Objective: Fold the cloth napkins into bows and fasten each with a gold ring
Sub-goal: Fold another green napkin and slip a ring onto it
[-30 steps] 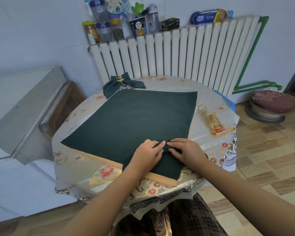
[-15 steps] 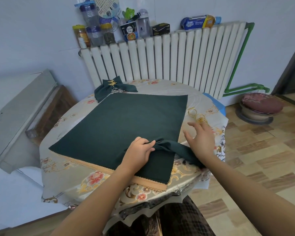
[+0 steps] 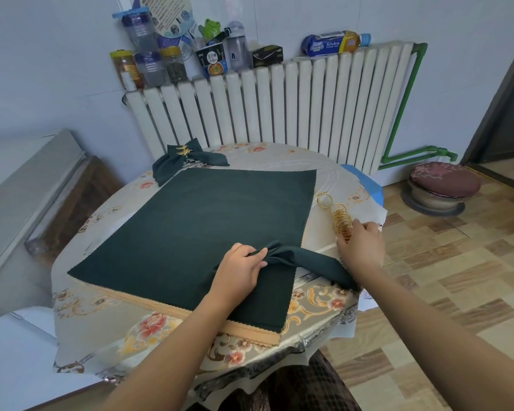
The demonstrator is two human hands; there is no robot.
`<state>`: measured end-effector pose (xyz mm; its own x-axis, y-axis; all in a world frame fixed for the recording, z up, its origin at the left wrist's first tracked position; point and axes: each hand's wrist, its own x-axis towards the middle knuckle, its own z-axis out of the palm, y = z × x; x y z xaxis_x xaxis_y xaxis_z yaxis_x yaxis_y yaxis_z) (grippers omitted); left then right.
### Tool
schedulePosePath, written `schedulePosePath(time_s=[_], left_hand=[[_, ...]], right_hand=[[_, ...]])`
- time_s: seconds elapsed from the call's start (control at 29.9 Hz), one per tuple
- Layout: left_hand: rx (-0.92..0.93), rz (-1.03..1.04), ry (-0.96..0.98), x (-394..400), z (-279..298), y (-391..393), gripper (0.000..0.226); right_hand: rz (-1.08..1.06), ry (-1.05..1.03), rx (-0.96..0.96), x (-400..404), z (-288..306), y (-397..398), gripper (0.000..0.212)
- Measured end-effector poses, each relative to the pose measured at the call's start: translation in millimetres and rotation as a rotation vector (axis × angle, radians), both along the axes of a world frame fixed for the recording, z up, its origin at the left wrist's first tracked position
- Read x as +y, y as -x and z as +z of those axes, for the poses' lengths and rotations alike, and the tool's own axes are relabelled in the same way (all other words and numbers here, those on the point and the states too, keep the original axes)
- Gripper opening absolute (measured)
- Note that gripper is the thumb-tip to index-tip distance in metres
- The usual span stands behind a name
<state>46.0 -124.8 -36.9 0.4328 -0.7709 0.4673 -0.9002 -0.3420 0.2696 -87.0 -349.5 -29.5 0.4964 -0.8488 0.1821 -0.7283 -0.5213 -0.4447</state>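
Napkin stack (image 3: pixel 208 232): dark green matt cloth w/ zigzag-cut edges; beige cloth layers under it. Gold rings (image 3: pixel 340 219): thin shiny metal wire. Table cover (image 3: pixel 110 315): glossy smooth plastic, flower print. Radiator (image 3: pixel 279 108): smooth white painted metal. Floor (image 3: pixel 445 280): wood-look tiles, approx. semi-gloss.

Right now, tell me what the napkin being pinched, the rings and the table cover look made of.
Napkin: dark green woven cloth, matte; it gathers into soft pleats where the left hand pinches it.
Rings: probably metal with a polished gold finish; thin, stiff hoops that glint, beside the right hand.
Table cover: likely plastic or oilcloth; glossy floral print with light reflections at its edge.
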Motion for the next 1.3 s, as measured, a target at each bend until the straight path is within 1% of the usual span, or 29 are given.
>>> schedulePosePath(time_s=[0.13,0.23,0.33,0.4,0.5,0.57,0.67,0.8,1.04,1.2,1.3], left_hand=[[0.000,-0.001,0.001,1.6,0.3,2.1,0.029],[-0.004,-0.003,0.002,2.7,1.6,2.7,0.029],[-0.010,0.003,0.005,9.4,2.5,-0.5,0.029],[-0.006,0.021,0.015,15.6,3.1,-4.5,0.027],[0.017,0.061,0.040,25.2,5.7,-11.4,0.026],[0.039,0.092,0.063,30.8,8.9,-14.3,0.027],[0.067,0.138,0.090,38.8,13.7,-17.9,0.026],[0.106,0.188,0.103,51.5,16.7,-20.8,0.027],[0.140,0.224,0.127,63.5,21.1,-20.7,0.028],[0.136,0.215,0.132,65.6,23.8,-21.5,0.029],[0.130,0.202,0.133,66.0,24.8,-20.5,0.029]], right_hand=[[-0.010,0.042,0.071,-0.9,-2.0,5.5,0.042],[-0.002,0.027,0.054,-0.2,1.2,8.1,0.041],[0.018,0.002,-0.066,7.8,7.6,13.7,0.045],[0.045,-0.037,-0.211,15.2,10.7,19.7,0.046],[0.145,-0.191,-0.414,30.5,16.8,29.6,0.043],[0.216,-0.328,-0.482,42.0,22.8,34.9,0.040],[0.283,-0.466,-0.471,53.7,26.9,37.3,0.037],[0.325,-0.528,-0.460,62.2,23.8,35.3,0.034],[0.403,-0.540,-0.413,74.6,26.2,31.5,0.033],[0.421,-0.538,-0.404,79.0,27.0,29.4,0.038],[0.426,-0.546,-0.433,80.8,29.1,27.5,0.038]])
